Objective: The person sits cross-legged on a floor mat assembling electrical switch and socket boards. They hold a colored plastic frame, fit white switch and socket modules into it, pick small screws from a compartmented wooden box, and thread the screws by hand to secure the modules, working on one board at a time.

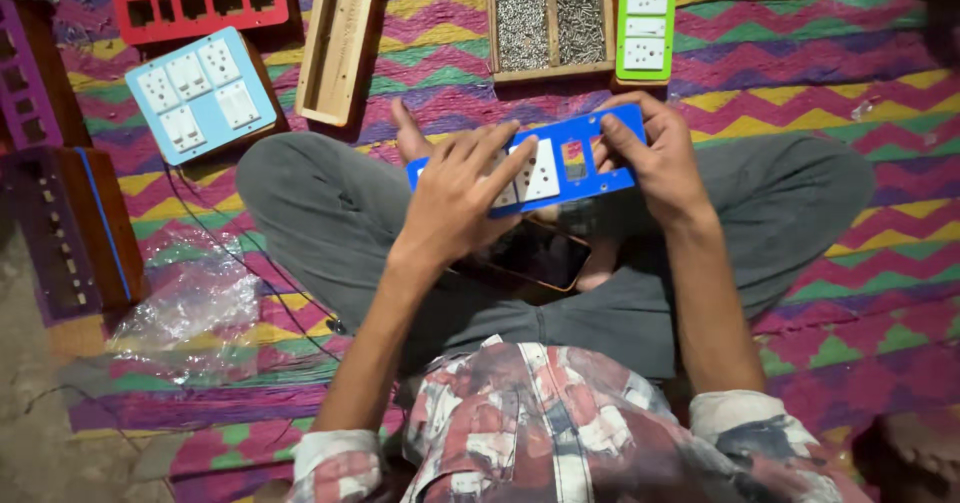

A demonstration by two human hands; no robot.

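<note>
A blue switch plate (560, 178) with white sockets lies across my crossed legs. My left hand (455, 198) lies flat on its left half, fingers spread over the white sockets. My right hand (650, 153) grips the plate's right end, thumb pressing near a small open slot. A dark phone (535, 255) lies on my lap under the plate.
On the striped mat: a light blue switch plate (200, 93), a red frame (200, 3), an open wooden box (340, 43), a divided tray of screws (550, 28), a green switch plate (645, 18), brown boxes (75, 228) at left, crumpled clear plastic (190, 303).
</note>
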